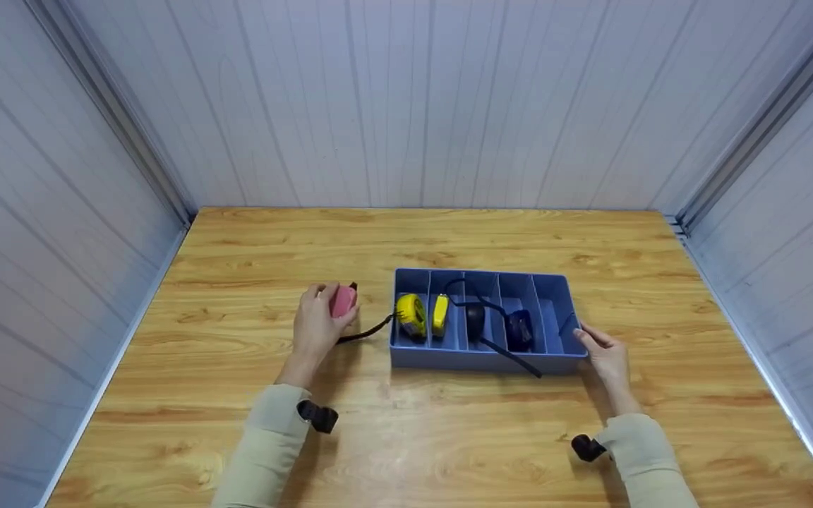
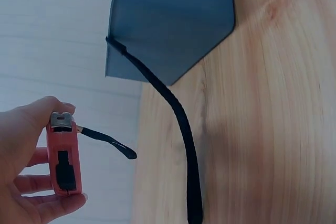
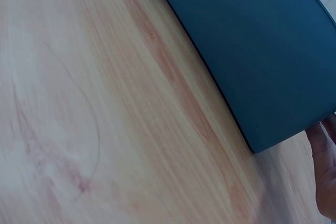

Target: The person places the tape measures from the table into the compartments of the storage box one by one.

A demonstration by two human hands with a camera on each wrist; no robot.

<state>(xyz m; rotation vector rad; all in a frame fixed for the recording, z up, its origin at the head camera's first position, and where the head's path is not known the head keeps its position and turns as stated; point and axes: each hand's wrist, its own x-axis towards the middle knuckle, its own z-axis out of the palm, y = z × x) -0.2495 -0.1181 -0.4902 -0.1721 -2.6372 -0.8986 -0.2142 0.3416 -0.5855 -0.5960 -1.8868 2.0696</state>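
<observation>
My left hand (image 1: 312,328) holds a small pink tape measure (image 1: 344,301), its metal end hook and black slider facing the left wrist view, with a short black strap (image 2: 107,140) dangling from it. This hand is just left of a blue divided box (image 1: 449,360). At the box's front right corner, my right hand (image 1: 607,358) grips the side wall, thumb at the rim and fingers outside. Inside the box, from the left, lie a yellow tape measure (image 1: 412,317), a narrow yellow one (image 1: 440,315), a black rounded item (image 1: 475,321) and a dark blue item (image 1: 519,329). The rightmost compartment (image 1: 555,317) holds nothing.
A black strap (image 1: 371,331) hangs over the box's left wall onto the wooden table (image 1: 406,437). Another strap (image 1: 511,356) crosses the front wall. Pale panels (image 1: 406,106) enclose the table at the back and both sides.
</observation>
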